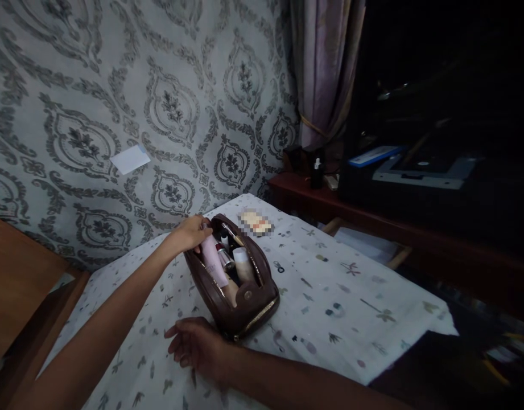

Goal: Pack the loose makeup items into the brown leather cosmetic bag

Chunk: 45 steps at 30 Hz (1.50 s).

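Note:
An unzipped brown makeup bag (pixel 234 319) stands on the patterned white cloth, its mouth spread wide. My left hand (pixel 190 234) is at its far left rim, fingers closed around the upper end of a pink tube (pixel 213 259) that leans inside the opening. Beside that tube are a shiny red-and-silver cosmetic container (pixel 225 257) and a beige tube with a white cap (pixel 243 265). Other contents lie in shadow. My right hand (pixel 197 344) rests low at the near left side of the bag, fingers loosely apart, with nothing in it.
A blurred-out flat item (pixel 256 222) lies on the cloth (pixel 330 273) beyond the bag. To the right is a dark red shelf (pixel 304 191) with a small dropper bottle (pixel 317 173) and an open drawer (pixel 366 245) below. Patterned wallpaper rises behind; wooden furniture (pixel 23 279) borders the left.

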{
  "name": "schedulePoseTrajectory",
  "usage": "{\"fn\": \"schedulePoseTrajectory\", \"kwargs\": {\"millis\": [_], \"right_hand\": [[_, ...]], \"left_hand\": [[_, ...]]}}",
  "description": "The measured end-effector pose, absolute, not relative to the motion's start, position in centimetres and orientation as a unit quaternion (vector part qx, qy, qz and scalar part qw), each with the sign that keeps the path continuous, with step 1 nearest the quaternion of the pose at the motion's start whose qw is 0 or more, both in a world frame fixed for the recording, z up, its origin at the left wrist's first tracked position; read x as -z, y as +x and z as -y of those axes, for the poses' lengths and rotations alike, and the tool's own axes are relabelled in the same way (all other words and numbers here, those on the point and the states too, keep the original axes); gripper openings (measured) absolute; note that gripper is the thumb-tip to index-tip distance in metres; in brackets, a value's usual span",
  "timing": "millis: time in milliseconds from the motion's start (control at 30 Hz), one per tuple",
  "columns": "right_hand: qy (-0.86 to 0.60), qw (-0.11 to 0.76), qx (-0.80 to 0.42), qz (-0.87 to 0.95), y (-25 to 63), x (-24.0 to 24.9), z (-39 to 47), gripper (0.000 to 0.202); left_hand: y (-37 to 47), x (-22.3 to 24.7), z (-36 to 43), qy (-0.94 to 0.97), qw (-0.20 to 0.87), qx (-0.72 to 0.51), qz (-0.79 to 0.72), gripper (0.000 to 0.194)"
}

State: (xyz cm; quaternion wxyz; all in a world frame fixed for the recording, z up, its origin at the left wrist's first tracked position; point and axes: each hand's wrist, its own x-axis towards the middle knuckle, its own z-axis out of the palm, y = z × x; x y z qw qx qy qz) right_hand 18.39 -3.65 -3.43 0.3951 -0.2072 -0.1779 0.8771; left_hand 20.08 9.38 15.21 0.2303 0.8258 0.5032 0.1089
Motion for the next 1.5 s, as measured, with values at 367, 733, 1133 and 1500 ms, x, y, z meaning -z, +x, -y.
{"fn": "schedulePoseTrajectory", "kwargs": {"millis": [367,733,1133,1500], "right_hand": [[-0.22,0.392,-0.873,0.188,18.3,3.4,3.8,0.024],[-0.246,0.388,-0.867,0.194,18.5,2.6,3.9,0.021],[-0.223,0.394,-0.869,0.199,18.3,3.2,3.9,0.02],[-0.224,0.393,-0.871,0.191,18.3,3.4,3.8,0.023]], "left_hand": [[21.2,-16.2,-8.6,0.834,0.118,0.007,-0.539,0.033],[20.9,-15.1,-10.3,0.803,0.218,-0.048,-0.552,0.018],[20.9,-14.2,-10.9,0.759,0.324,-0.108,-0.554,0.008],[21.7,-13.7,-10.3,0.749,0.358,-0.112,-0.546,0.012]]}}
